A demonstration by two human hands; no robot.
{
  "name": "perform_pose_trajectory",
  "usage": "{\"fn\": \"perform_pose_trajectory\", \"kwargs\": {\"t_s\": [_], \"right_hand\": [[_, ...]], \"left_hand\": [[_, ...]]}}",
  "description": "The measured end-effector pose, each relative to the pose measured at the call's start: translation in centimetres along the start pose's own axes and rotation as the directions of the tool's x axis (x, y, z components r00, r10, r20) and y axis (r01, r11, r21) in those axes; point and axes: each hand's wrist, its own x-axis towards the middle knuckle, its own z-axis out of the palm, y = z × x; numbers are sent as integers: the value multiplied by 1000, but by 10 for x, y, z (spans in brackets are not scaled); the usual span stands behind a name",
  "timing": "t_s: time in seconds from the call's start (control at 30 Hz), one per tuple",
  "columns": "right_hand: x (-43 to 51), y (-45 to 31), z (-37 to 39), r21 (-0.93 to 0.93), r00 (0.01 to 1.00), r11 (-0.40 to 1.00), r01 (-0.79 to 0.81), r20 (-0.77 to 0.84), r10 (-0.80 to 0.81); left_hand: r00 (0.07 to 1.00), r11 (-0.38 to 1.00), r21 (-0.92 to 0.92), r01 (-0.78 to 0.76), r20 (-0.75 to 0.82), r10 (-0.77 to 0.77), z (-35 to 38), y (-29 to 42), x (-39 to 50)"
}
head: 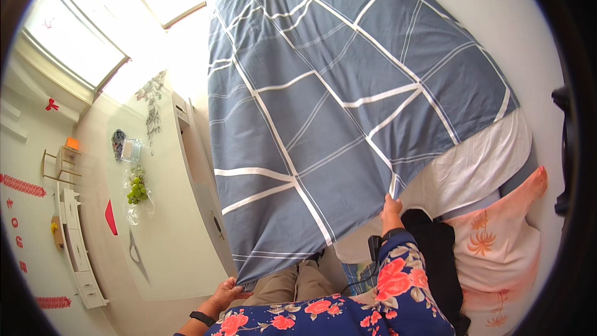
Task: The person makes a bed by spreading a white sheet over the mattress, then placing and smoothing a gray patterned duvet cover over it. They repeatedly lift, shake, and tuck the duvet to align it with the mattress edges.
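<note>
A large blue-grey fabric sheet with white lines (326,116) is stretched out in front of me and fills the middle of the view. My left hand (232,289) pinches its lower left corner. Farther right and higher, my right hand (391,207) grips the sheet's near edge, which sags a little between the two hands. The far end of the sheet runs out of view at the top. Beneath its right side shows a white cloth (475,163).
Black cloth (431,261) and a peach garment with palm prints (489,247) lie at the right. At the left is a pale table (172,252) with green grapes (137,191) in a clear bag. A white cabinet (77,252) stands beyond, with windows (74,32) at the upper left.
</note>
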Motion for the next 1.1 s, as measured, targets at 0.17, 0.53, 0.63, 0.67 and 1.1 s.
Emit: {"fn": "perform_pose_trajectory", "kwargs": {"t_s": [0.17,0.53,0.63,0.67,1.1], "right_hand": [[-4,1,-87,-464,958,858,220,-62,-279],[-14,-27,-113,-442,927,844,305,-66,-369],[-10,-29,-115,-497,926,798,340,32,-375],[-7,-32,-115,-506,928,793,338,39,-370],[54,-35,-161,-335,842,777,533,306,-445]], "left_hand": [[979,994,46,97,174,-103,-13,-4,37],[975,906,417,75,161,-155,-17,-9,83],[993,785,618,37,64,-97,-7,-9,80],[997,695,717,45,15,-79,-2,-10,78],[926,580,808,102,-290,242,68,-84,79]]}}
